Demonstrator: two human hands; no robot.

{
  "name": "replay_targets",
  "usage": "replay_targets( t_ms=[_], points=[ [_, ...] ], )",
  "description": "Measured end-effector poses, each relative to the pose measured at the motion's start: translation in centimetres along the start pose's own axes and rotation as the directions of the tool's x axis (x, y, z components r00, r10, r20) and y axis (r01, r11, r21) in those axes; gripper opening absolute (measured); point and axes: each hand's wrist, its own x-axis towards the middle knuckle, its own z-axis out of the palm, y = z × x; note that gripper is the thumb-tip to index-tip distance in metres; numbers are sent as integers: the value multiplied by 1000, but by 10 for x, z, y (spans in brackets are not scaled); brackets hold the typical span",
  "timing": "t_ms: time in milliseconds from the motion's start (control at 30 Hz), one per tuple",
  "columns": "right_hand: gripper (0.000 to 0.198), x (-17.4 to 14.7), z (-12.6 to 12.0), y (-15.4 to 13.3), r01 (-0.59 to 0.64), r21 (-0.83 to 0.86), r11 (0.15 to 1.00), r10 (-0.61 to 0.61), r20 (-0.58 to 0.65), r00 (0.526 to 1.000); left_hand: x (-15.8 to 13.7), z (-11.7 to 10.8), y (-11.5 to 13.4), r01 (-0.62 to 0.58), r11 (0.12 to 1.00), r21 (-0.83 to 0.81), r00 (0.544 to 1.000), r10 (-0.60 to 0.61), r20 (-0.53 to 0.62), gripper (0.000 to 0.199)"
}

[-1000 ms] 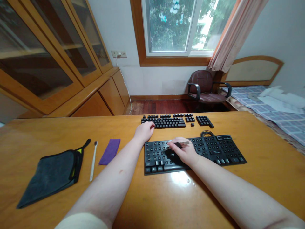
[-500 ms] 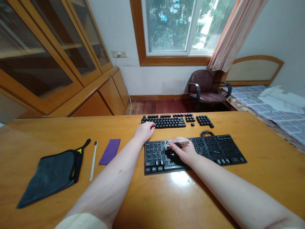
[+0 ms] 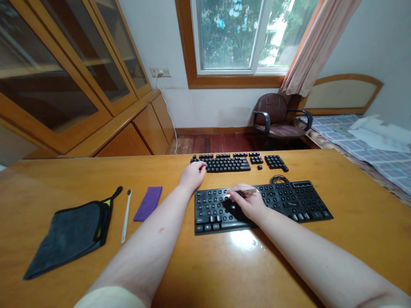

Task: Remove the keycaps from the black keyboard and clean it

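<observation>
A black keyboard lies on the table; most of its key positions show bare posts, and a few keycaps sit along the near edge. Over its left-middle part is my right hand, closed around a slim tool with a pale, metallic-looking shaft; its working end is not clear. Behind the keyboard, loose black keycaps are laid out in keyboard order. My left hand rests at the left end of those rows, fingers curled and pressed together; what they pinch, if anything, is hidden.
To the left lie a purple cloth, a white toothbrush and a folded dark grey cloth. A coiled cable sits behind the keyboard. Water drops dot the wooden table near its front.
My left hand has shifted slightly left and toward me along the loose keycaps. My right hand with the slim tool has hardly moved.
</observation>
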Motion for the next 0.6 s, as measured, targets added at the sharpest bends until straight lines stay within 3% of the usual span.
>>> replay_targets(
  t_ms=[67,100,200,267,333,400,467,500,600],
  points=[
    [23,0,0,2,-42,2,999,42,7,999,-3,-10,2,23,999,-44,994,-28,-108,27],
    [24,-1,1,4,-67,11,998,67,7,998,-6,-20,6,32,995,-91,975,-51,-216,26],
    [21,-1,4,9,-133,64,989,132,13,991,-19,-65,30,-90,982,-163,855,-8,-518,22],
    [18,-1,7,12,-166,104,981,165,23,986,-34,-100,53,-172,978,-120,806,70,-587,18],
    [15,-2,9,14,-187,139,973,185,26,982,-55,-126,74,-216,971,-106,809,118,-575,16],
    [15,-1,10,15,-187,153,970,186,23,982,-82,-132,87,-286,952,-109,874,213,-436,19],
    [16,-1,9,14,-172,116,978,169,33,985,-111,-118,89,-376,924,-65,922,367,-119,20],
    [16,0,8,13,-159,81,984,155,48,987,-124,-106,86,-369,929,-31,929,369,5,21],
    [16,0,5,7,-87,-43,995,92,104,990,-155,-68,74,-314,949,40,929,298,221,34]
  ],
)
